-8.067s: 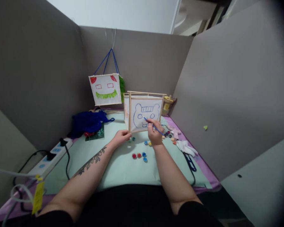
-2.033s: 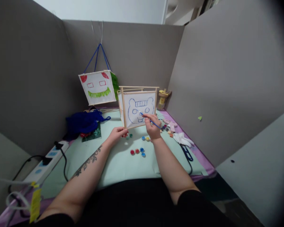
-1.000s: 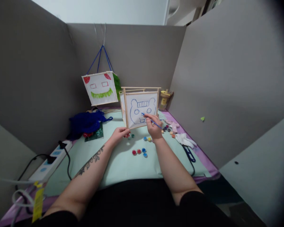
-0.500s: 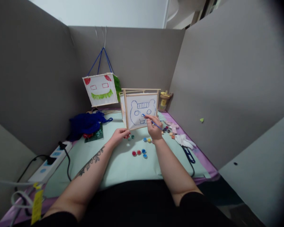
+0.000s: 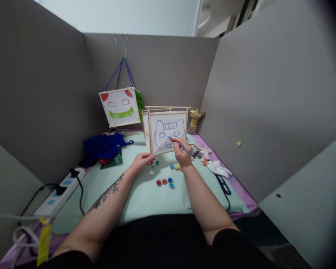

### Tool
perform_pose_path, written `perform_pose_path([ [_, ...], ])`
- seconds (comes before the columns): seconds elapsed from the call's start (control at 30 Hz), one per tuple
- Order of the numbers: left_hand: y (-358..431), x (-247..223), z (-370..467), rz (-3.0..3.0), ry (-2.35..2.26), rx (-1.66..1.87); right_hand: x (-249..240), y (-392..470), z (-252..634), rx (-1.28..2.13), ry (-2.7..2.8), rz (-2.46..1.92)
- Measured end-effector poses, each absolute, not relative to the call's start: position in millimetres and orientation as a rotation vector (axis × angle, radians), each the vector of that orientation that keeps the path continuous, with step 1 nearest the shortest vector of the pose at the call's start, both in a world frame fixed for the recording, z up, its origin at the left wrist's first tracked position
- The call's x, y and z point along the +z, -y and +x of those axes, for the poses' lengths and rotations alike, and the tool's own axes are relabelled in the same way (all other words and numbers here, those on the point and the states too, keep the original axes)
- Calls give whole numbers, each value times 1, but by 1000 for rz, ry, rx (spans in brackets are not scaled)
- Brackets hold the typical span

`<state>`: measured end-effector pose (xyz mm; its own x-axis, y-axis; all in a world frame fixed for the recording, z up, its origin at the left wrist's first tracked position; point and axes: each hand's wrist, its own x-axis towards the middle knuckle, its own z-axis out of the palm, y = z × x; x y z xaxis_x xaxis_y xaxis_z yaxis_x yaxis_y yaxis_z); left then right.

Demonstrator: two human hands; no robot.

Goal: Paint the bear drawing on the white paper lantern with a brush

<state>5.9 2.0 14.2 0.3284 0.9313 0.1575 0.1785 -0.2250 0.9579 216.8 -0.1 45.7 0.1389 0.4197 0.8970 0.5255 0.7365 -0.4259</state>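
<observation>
The right hand [image 5: 183, 153] is clamping its grip on a blue paintbrush [image 5: 187, 150], whose tip is pointing at the blue animal face on the lantern [image 5: 169, 130]; whether it is touching the paper, one cannot tell. The left hand [image 5: 142, 160] is pinching its grip on the lantern's lower left corner, and the wooden frame is facing the person over the table [image 5: 145, 203]. Nearer the person, red paint pots [image 5: 158, 182] and blue paint pots [image 5: 170, 180] are sitting between the forearms. Farther out, blue fabric [image 5: 100, 146] is lying left, beneath a hanging lantern [image 5: 120, 108].
</observation>
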Motion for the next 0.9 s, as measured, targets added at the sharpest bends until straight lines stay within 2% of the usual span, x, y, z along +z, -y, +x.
perform_pose_path([
  [0.9, -2, 14, 6, 1676, -1029, 993, 48, 4, 209, -23, 1585, -787],
])
